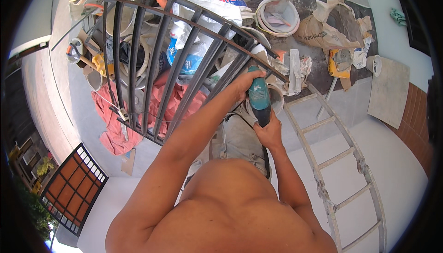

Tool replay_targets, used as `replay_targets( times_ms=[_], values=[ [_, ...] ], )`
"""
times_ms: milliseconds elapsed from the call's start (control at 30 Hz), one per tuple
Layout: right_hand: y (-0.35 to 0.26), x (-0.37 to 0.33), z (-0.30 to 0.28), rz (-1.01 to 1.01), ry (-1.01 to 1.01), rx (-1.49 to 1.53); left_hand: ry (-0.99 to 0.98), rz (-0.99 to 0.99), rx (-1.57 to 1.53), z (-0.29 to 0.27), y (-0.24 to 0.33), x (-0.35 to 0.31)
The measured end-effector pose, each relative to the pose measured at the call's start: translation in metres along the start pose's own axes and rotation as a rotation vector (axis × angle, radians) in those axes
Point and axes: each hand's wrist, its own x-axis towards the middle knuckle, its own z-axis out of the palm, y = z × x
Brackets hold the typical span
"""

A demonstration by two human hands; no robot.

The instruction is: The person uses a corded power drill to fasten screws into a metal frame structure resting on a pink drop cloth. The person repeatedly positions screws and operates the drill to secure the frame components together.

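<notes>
A teal angle grinder (260, 94) with a black rear end is held in both of my hands. Around its front end, my left hand (245, 83) is closed. Lower down, my right hand (270, 132) grips the dark rear of the body. The grinder's head meets the right-hand end of a black metal railing (194, 22) with several parallel bars; whether it touches the metal, I cannot tell. Its disc is hidden from me. The railing leans across the space ahead and to my left.
An aluminium ladder (336, 155) stands on the right. Beyond the railing lie a white bucket (278, 17), a white-and-blue sack (196, 45), a torn brown paper sack (330, 27) and red cloth (121, 138). A thin cable runs by the railing's lower left. A flat board (390, 91) leans far right.
</notes>
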Motion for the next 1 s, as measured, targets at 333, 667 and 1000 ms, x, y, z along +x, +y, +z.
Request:
replay_targets(
  times_ms=[333, 667, 1000],
  values=[
    [0.005, 0.002, 0.003, 0.039, 0.028, 0.018, 0.076, -0.004, 0.055, -0.007, -0.006, 0.024],
    [0.002, -0.010, -0.006, 0.010, 0.041, 0.070, 0.110, -0.016, 0.246, 0.013, -0.001, -0.004],
    [-0.012, -0.089, -0.067, 0.125, -0.192, 0.269, 0.102, 0.053, -0.300, -0.069, -0.053, -0.023]
  ],
)
